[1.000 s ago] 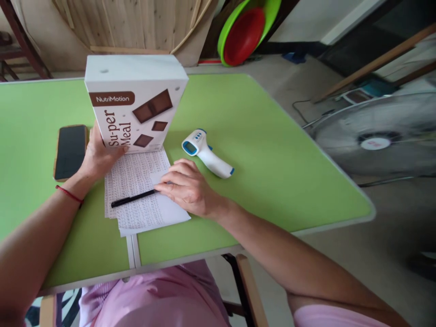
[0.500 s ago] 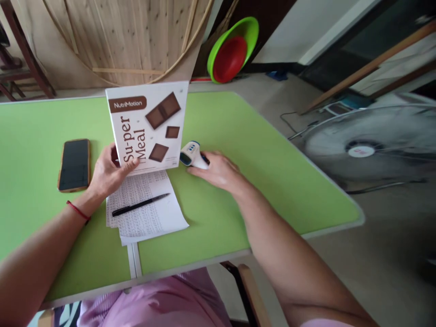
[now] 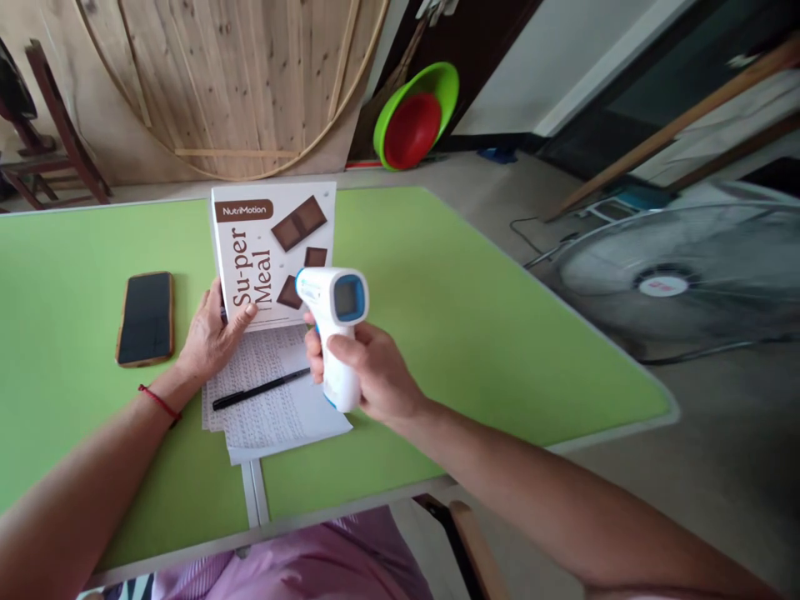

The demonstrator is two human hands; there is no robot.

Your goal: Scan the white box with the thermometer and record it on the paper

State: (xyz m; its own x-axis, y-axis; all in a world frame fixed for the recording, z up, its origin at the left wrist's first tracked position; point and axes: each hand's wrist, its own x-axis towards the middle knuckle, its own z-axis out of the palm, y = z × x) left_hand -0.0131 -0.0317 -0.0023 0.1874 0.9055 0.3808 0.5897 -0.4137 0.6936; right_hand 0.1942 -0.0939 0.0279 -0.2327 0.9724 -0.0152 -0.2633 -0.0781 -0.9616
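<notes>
My left hand (image 3: 212, 333) grips the lower left corner of a white box (image 3: 250, 242) printed "NutriMotion Su-per Meal" with pictures of chocolate squares. The box is held tilted up, its printed face toward me. Wrapped round the handle of a white and blue infrared thermometer (image 3: 328, 333) is my right hand (image 3: 368, 367). The thermometer is raised in front of the box's lower right part and covers some of it. Its small screen faces me, and its nose points toward the box. I cannot make out a reading.
Handwritten sheets (image 3: 281, 429) lie under the box, with a black pen (image 3: 259, 389) across them. A phone (image 3: 146, 319) in a brown case rests at the left on the green table (image 3: 475, 333). Beyond the table are a fan (image 3: 662, 283) and green and red basins (image 3: 412, 129).
My right hand has lifted the thermometer off the table and turned it upright, bringing it left in front of the box. My left hand still holds the box, now tilted slightly differently.
</notes>
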